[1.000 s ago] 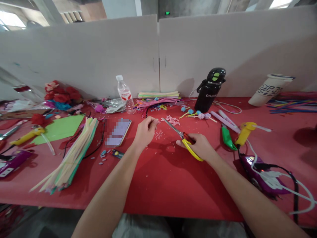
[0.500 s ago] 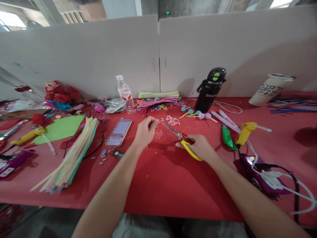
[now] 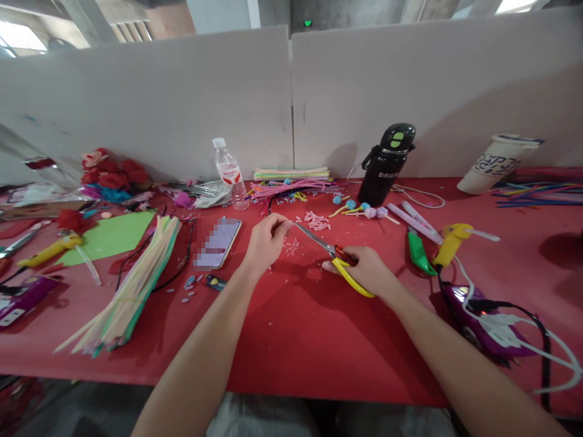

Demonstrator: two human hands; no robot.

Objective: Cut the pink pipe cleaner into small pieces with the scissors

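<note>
My right hand (image 3: 364,267) grips a pair of scissors (image 3: 344,271) with yellow and red handles, the blades pointing up and left. Just left of the blade tips, my left hand (image 3: 268,238) is closed in a pinch. Something small and pinkish seems to be between its fingertips, too small to name. Beneath the fingers lie tiny pink clippings (image 3: 290,246) on the red table. Behind the blades is a little heap of short pink pieces (image 3: 317,220).
A phone (image 3: 221,244) and a bundle of pale fuzzy stems (image 3: 141,282) lie left. Behind stand a clear bottle (image 3: 231,176) and a black flask (image 3: 387,167). At right are a yellow glue gun (image 3: 452,246), a purple power strip (image 3: 496,334) with cables, and a white cup (image 3: 494,164).
Both hands hold almost the same place. The scissors' yellow handle has shifted very slightly outward to the right.
</note>
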